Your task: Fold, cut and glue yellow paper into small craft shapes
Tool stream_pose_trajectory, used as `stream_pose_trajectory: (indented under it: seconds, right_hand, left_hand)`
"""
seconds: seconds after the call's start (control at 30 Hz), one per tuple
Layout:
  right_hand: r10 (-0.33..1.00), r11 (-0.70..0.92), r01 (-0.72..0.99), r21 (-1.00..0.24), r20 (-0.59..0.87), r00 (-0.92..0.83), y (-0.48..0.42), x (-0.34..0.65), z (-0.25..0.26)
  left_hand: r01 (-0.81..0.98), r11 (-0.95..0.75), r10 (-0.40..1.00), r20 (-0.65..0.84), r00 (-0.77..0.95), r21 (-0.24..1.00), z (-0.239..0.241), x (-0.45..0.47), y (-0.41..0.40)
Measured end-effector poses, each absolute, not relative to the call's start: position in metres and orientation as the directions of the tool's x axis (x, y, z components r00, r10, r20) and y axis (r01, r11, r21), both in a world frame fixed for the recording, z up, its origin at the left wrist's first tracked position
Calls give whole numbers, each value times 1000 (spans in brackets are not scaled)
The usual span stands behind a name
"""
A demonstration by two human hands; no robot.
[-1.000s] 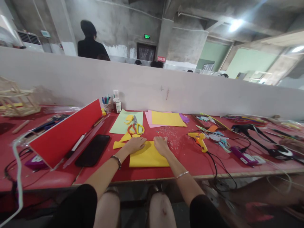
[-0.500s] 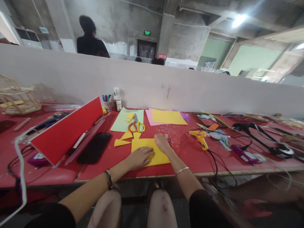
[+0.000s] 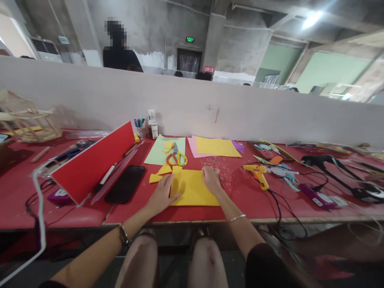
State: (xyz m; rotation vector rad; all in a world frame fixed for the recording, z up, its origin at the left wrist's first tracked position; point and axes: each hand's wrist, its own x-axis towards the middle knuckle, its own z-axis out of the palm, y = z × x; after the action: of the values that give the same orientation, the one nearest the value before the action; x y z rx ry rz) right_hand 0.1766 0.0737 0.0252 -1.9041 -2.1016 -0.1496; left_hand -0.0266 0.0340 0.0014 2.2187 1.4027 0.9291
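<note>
A folded sheet of yellow paper [image 3: 192,190] lies flat on the red table in front of me. My left hand [image 3: 160,196] rests at its left edge, thumb stretched over the paper and apart from the fingers. My right hand [image 3: 211,179] is closed at the upper right edge of the sheet, its fingers curled on the paper. Just beyond the left hand lie yellow paper scraps [image 3: 155,177] and scissors with red and yellow handles [image 3: 177,159]. The scissors rest partly on a pale green sheet [image 3: 156,154].
Pink and yellow sheets [image 3: 219,147] lie toward the back. To the right are a yellow glue gun [image 3: 258,174] with its cord and a purple power block [image 3: 317,197]. On the left, a red board [image 3: 93,164] leans beside a black phone [image 3: 126,185]. A person [image 3: 120,56] is beyond the partition.
My left hand has slid from the middle of the yellow paper to its left edge, its thumb spreading away from the fingers. The right hand stays at the upper right. The view has shifted slightly.
</note>
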Motion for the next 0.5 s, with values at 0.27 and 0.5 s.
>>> stream_pose_trajectory:
  seconds: [0.27, 0.5]
  right_hand:
    - [771, 258, 955, -149, 627, -110, 67, 183, 50]
    - [707, 297, 941, -163, 700, -102, 57, 183, 83]
  left_hand:
    - [-15, 114, 989, -112, 102, 993, 47, 0, 47]
    - [38, -72, 995, 69, 71, 997, 62, 2, 47]
